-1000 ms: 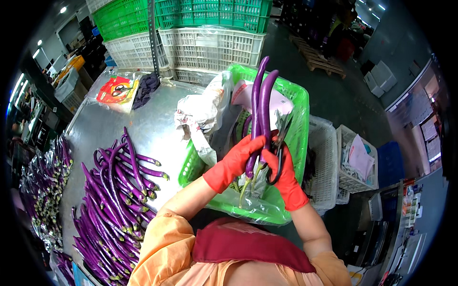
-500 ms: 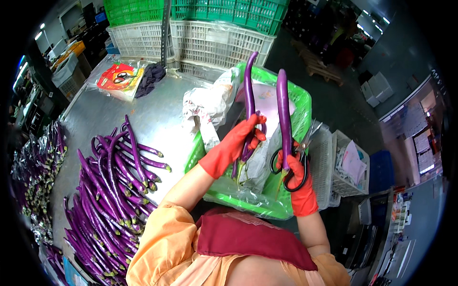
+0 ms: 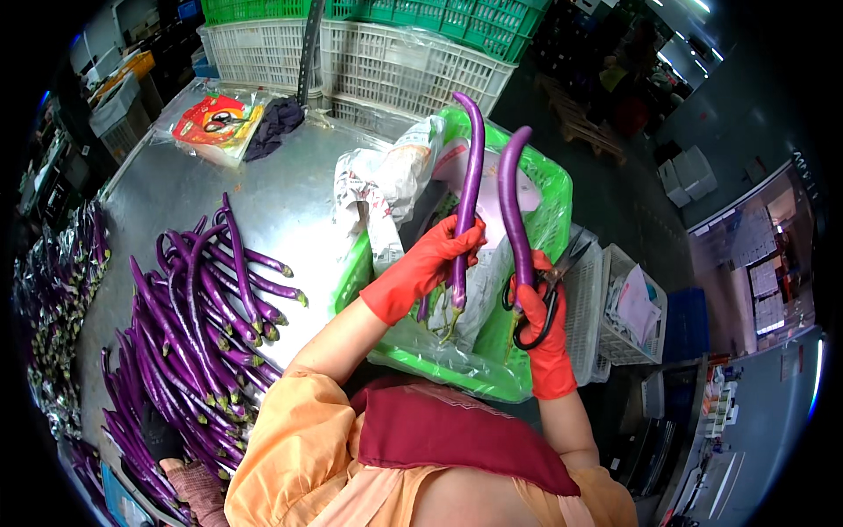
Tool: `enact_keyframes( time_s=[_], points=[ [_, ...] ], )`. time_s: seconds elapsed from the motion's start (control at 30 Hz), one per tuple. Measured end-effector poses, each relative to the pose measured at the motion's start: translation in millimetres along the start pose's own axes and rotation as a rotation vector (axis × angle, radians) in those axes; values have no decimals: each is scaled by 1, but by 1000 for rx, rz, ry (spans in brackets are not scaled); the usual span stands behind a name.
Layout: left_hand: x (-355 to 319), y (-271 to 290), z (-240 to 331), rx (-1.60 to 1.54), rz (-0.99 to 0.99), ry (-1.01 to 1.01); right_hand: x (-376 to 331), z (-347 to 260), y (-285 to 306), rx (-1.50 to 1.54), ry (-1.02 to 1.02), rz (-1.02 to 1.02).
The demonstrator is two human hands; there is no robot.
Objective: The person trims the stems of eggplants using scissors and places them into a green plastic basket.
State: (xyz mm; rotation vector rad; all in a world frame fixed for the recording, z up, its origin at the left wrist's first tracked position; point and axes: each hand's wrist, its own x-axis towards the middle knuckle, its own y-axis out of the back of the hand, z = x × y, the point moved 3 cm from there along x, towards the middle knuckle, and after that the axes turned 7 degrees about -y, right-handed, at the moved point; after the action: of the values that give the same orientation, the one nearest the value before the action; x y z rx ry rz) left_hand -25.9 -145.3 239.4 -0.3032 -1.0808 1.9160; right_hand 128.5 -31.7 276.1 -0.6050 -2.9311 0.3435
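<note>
Red rubber gloves cover both my hands. My left hand (image 3: 439, 256) is closed around the lower part of a long purple eggplant (image 3: 472, 167), its stem end down and its curved tip up. My right hand (image 3: 550, 347) grips a second long eggplant (image 3: 512, 198), also stem down, together with black-handled scissors (image 3: 566, 265) whose blades point up and right. Both eggplants are above a green plastic basket (image 3: 474, 379) lined with clear film. Inside the basket, beneath my left hand, more eggplant shows, partly hidden.
A large pile of eggplants (image 3: 189, 325) covers the metal table (image 3: 290, 184) on my left. A co-worker's black-gloved hand (image 3: 161, 435) reaches into it. Crumpled white plastic (image 3: 378, 180) lies against the basket. Stacked crates (image 3: 413, 66) stand behind; another white crate (image 3: 634, 342) is at right.
The eggplant in my left hand has turned, its tip now bending left. The right-hand eggplant's tip now curves right. A co-worker's black-gloved hand has come into the pile at left.
</note>
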Motion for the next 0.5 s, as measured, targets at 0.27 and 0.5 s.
enact_keyframes(
  time_s=[0.27, 0.5],
  points=[
    [-2, 1, -5, -142, 3, 5, 8, 21, -32, -351, -42, -55],
    [4, 16, 13, -141, 82, -39, -18, 0, 51, -275, -718, -212]
  ],
)
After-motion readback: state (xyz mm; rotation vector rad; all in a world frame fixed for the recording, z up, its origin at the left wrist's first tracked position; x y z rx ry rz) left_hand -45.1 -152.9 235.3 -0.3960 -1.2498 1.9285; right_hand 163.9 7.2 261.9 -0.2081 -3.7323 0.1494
